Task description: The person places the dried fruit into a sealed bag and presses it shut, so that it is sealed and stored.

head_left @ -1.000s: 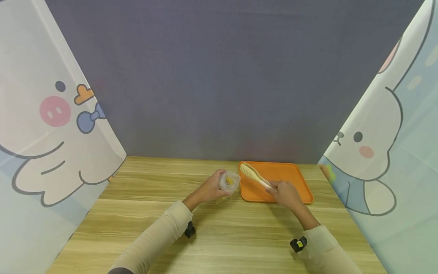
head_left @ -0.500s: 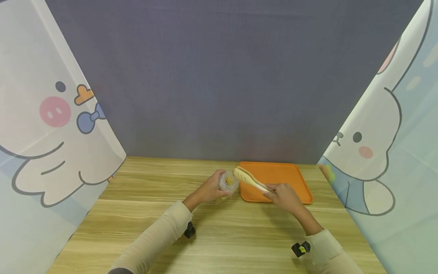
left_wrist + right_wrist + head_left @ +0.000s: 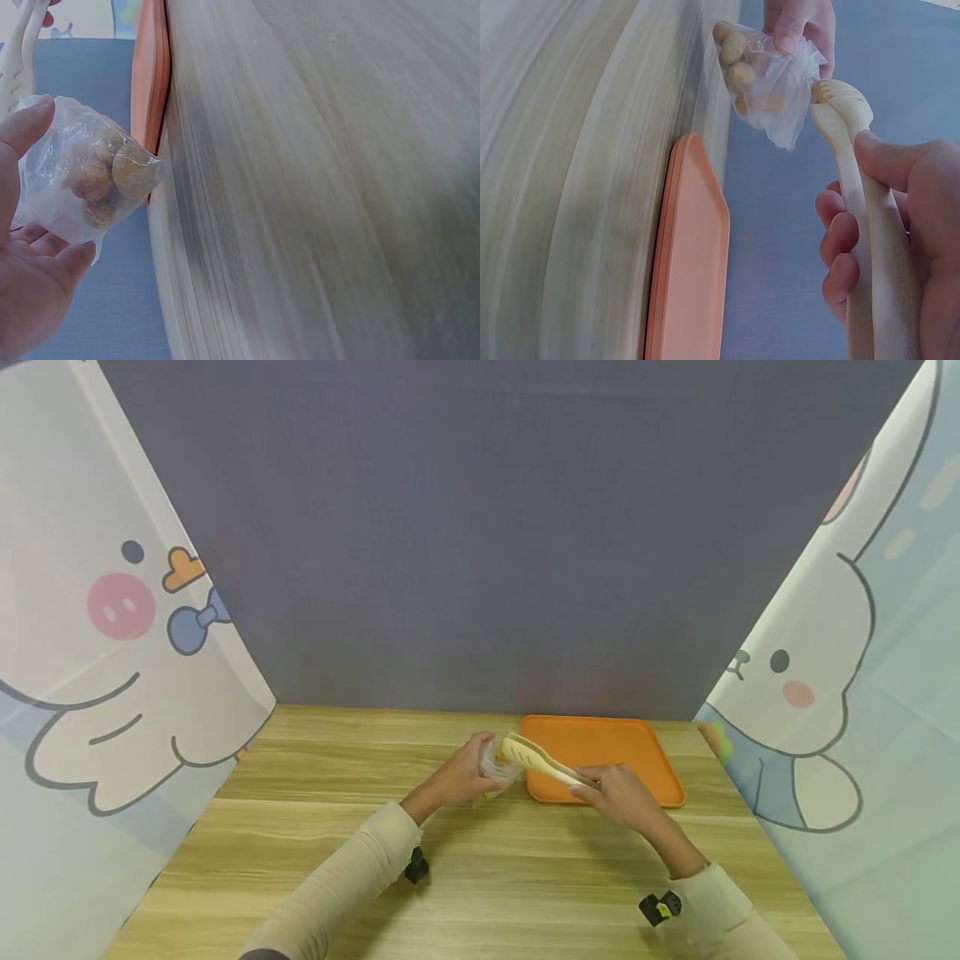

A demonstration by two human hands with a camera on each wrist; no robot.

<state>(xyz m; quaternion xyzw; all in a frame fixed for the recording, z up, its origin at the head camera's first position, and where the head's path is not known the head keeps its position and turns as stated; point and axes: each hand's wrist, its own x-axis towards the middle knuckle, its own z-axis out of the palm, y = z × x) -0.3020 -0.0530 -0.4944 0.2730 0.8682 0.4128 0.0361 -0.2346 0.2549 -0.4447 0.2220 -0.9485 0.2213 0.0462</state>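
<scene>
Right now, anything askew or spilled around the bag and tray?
Nothing stands out: no spill visible. Left hand holds the plastic bag, round pieces inside; right hand grips the tongs near its mouth; orange tray lies flat.

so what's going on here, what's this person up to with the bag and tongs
A person's left hand holds a clear plastic bag with several round brownish pieces inside. Their right hand grips a pair of cream tongs, with the slotted ends right at the bag's mouth. A small brownish piece shows at the tips, though it's hard to tell whether it's pinched. An orange tray lies on the wooden table.
</scene>
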